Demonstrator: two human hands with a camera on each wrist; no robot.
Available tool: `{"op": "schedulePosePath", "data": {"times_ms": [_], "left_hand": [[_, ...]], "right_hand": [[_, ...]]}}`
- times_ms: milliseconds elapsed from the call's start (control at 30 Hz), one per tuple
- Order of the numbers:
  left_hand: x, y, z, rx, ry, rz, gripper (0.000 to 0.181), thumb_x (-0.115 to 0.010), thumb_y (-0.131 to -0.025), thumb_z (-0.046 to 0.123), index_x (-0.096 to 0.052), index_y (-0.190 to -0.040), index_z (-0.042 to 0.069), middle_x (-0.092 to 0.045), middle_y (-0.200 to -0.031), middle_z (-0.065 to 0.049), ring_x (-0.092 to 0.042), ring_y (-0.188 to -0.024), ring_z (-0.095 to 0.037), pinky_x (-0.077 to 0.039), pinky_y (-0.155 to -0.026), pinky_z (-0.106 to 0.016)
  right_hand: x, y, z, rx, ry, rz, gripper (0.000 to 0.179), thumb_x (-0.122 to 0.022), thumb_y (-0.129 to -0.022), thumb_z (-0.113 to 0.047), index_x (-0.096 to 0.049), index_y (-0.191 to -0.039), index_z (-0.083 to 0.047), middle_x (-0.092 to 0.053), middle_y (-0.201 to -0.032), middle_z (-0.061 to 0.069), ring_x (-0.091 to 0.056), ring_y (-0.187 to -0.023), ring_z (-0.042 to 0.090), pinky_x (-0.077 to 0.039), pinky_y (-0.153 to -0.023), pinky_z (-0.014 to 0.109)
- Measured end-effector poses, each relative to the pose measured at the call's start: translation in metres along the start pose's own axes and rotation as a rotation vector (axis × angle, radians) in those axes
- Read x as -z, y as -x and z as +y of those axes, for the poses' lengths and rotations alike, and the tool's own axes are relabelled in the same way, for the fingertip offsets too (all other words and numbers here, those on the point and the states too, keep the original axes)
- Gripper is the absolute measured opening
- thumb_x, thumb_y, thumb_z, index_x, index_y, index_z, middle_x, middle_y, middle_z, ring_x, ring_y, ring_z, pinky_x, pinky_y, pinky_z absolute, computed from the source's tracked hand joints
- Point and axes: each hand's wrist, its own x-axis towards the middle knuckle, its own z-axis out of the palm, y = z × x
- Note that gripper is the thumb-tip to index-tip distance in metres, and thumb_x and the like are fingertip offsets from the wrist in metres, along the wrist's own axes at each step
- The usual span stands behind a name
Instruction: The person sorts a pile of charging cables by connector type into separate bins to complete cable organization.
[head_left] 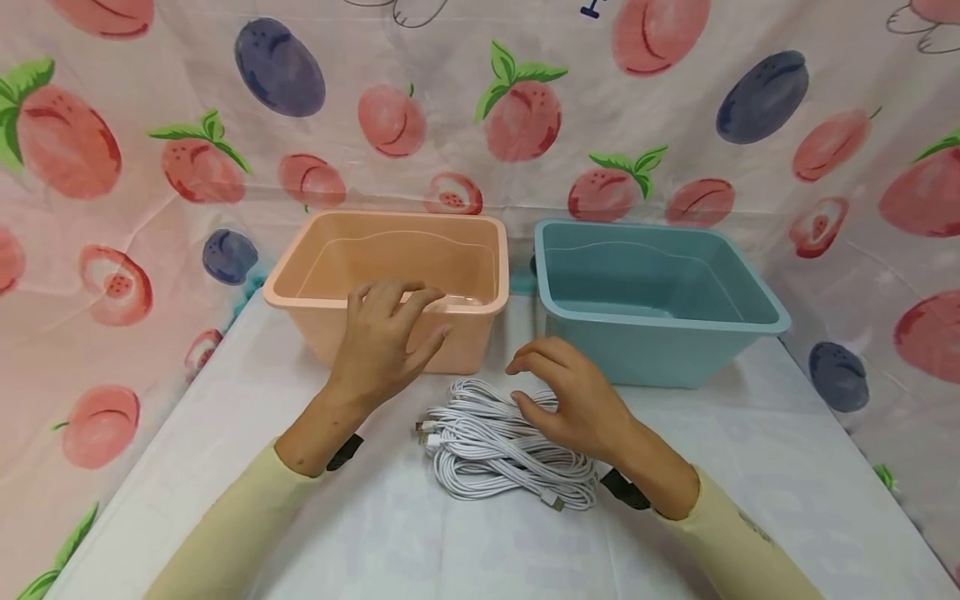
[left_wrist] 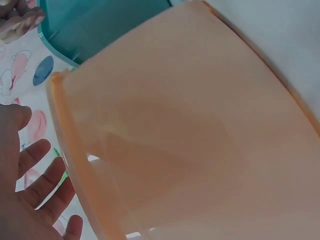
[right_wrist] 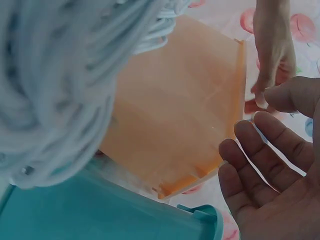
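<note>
A pile of white cables [head_left: 502, 454], coiled in bundles with plugs showing at the ends, lies on the table before the two bins. Above its far right side hovers my right hand [head_left: 573, 404], fingers spread and loosely bent, holding nothing. My left hand [head_left: 382, 337] is raised at the front rim of the peach bin [head_left: 390, 218]; nothing is in its grasp. In the left wrist view the left fingers [left_wrist: 42, 187] are apart from one another beside that rim. The right wrist view shows the right palm [right_wrist: 275, 195] bare, with the cables large at the left.
A teal bin [head_left: 660, 350] stands right of the peach one, a narrow gap between them. Both sit at the back of a white-covered table [head_left: 375, 533]. A fruit-print cloth [head_left: 450, 50] hangs behind and along the sides.
</note>
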Motion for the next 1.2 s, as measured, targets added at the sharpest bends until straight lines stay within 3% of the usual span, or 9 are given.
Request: {"op": "schedulePosePath", "data": {"times_ms": [467,967,1200], "left_hand": [[-0.017,-0.019,0.025,-0.045,0.050,-0.043,0.039,-0.073,-0.099,0.038,-0.070,-0.130,0.014,-0.065,-0.125,-0.011,-0.060,-0.121,-0.033,-0.040,-0.104,-0.054],[-0.028,-0.040,0.052,-0.078,0.119,-0.045,0.039,-0.074,-0.099,0.039,-0.072,-0.131,0.016,-0.067,-0.125,-0.008,-0.061,-0.123,-0.029,-0.039,-0.108,-0.052],[-0.032,-0.046,0.061,-0.077,0.110,-0.083,0.040,-0.071,-0.101,0.041,-0.071,-0.132,0.015,-0.066,-0.129,-0.008,-0.061,-0.123,-0.028,-0.039,-0.109,-0.052]], "right_hand": [[-0.012,0.020,0.004,0.072,0.006,-0.070,0.030,-0.089,-0.083,-0.014,-0.071,-0.108,-0.012,-0.068,-0.110,-0.001,-0.064,-0.106,0.018,-0.057,-0.090,0.039],[-0.020,0.035,0.001,-0.008,0.028,-0.253,0.041,-0.092,-0.083,-0.027,-0.073,-0.116,-0.011,-0.067,-0.113,-0.004,-0.064,-0.108,0.016,-0.058,-0.093,0.039],[-0.024,0.037,-0.001,-0.037,0.059,-0.319,0.043,-0.094,-0.082,-0.031,-0.074,-0.115,-0.012,-0.068,-0.114,-0.003,-0.066,-0.110,0.017,-0.058,-0.096,0.040]]}}
